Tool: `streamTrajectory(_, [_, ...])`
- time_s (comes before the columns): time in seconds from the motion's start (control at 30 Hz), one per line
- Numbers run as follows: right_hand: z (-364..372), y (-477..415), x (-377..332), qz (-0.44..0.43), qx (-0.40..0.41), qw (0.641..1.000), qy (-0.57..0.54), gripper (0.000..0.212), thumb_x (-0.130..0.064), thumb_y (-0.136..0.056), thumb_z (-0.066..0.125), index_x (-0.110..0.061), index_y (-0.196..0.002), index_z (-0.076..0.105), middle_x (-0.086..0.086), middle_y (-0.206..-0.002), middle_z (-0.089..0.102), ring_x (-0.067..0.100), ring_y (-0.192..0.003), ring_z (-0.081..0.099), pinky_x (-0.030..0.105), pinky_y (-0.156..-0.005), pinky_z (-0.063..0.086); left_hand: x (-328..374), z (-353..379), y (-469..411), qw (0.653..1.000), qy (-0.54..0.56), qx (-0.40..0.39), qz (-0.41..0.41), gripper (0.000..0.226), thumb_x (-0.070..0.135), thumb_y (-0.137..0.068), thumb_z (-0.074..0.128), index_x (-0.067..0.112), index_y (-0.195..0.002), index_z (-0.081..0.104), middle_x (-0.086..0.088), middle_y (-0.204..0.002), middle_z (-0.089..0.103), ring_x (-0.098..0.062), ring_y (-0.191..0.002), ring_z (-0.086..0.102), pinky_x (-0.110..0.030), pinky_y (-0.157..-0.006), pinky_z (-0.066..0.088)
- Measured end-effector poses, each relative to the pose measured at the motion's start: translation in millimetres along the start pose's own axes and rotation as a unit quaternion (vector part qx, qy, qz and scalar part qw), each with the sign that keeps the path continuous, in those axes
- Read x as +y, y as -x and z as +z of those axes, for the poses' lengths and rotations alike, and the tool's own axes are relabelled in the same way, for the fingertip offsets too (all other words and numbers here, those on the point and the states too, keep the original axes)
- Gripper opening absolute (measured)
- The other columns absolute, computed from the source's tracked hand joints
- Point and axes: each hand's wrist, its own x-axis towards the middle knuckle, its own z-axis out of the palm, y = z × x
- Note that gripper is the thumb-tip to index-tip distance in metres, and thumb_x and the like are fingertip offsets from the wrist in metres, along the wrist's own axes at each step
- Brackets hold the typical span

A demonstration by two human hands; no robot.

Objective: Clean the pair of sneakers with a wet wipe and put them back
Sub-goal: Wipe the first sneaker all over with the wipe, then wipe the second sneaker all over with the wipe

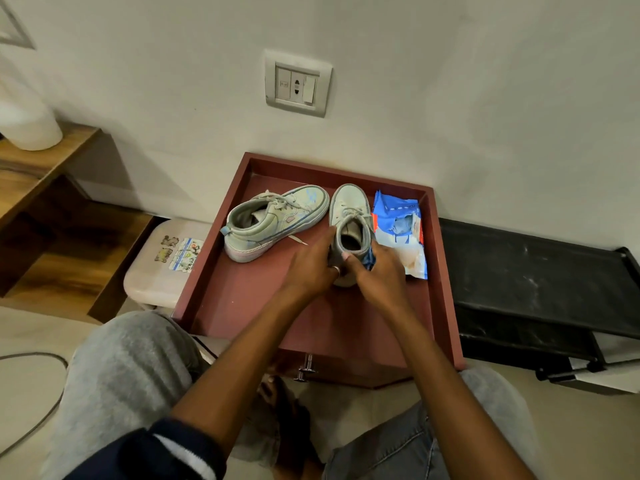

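Observation:
Two pale grey-green sneakers sit on a dark red table top [242, 299] with a raised rim. The left sneaker [277, 220] lies angled, toe toward the back right. The right sneaker [349, 216] points its toe at the wall. My left hand [311, 268] grips that sneaker's heel from the left. My right hand [381, 275] is at the heel's right side, with a bit of blue showing between its fingers and the shoe; what the blue thing is I cannot tell. A blue and white wet wipe pack [398, 233], torn open, lies just right of that sneaker.
A wall with a switch plate [297, 83] stands close behind the table. A white stool [159, 271] with stickers sits at the left, a wooden shelf [41, 161] beyond it. A black rack [536, 282] is at the right. My knees are in front.

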Motion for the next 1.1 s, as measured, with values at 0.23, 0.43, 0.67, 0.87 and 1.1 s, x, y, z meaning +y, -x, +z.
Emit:
streamTrajectory(0.23, [6,-13,-2,0.020,0.006,0.999,0.029,0.036,-0.038,-0.087,0.071,-0.012,-0.111,0.065,0.010,-0.107,0.064,0.011,-0.088,0.051,-0.002,-0.064,0.031,-8,-51,32,0.955,-0.214,0.203,0.025,0.047,0.020,-0.085,0.078,0.015,-0.130,0.065,-0.013,-0.127,0.063,-0.035,-0.117,0.059,-0.044,-0.076,0.056])
streamTrajectory(0.43, [0,-10,-8,0.026,-0.006,1.000,0.001,0.041,-0.050,-0.081,0.074,-0.014,-0.100,0.069,0.002,-0.093,0.070,0.015,-0.089,0.063,0.016,-0.067,0.044,-35,-85,45,0.955,-0.218,0.174,-0.102,0.076,0.015,-0.082,0.078,0.023,-0.149,0.043,-0.027,-0.150,0.036,-0.049,-0.133,0.042,-0.059,-0.091,0.050])
streamTrajectory(0.67, [-50,28,-15,0.089,0.044,0.987,-0.128,0.056,-0.056,-0.087,0.064,-0.001,-0.093,0.067,0.008,-0.089,0.070,0.019,-0.085,0.066,0.039,-0.071,0.051,-53,-94,35,0.963,-0.200,0.159,-0.082,0.042,0.005,-0.090,0.065,0.006,-0.131,0.057,-0.030,-0.115,0.066,-0.051,-0.100,0.062,-0.045,-0.075,0.045])
streamTrajectory(0.87, [-66,85,-15,0.101,0.046,0.969,-0.223,0.027,-0.040,-0.091,0.066,-0.022,-0.112,0.072,-0.012,-0.106,0.071,-0.005,-0.099,0.064,0.010,-0.071,0.049,-54,-113,44,0.966,-0.140,0.189,-0.104,0.022,0.006,-0.097,0.058,0.004,-0.119,0.059,-0.028,-0.105,0.067,-0.047,-0.096,0.062,-0.038,-0.073,0.039])
streamTrajectory(1.1, [-56,122,-16,0.122,0.061,0.951,-0.278,0.029,-0.041,-0.087,0.069,-0.027,-0.112,0.070,-0.010,-0.104,0.074,0.002,-0.101,0.067,0.027,-0.093,0.053,-23,-153,95,0.985,-0.026,0.130,-0.110,0.011,0.014,-0.101,0.061,0.025,-0.101,0.063,-0.007,-0.101,0.069,-0.030,-0.094,0.065,-0.049,-0.085,0.054])
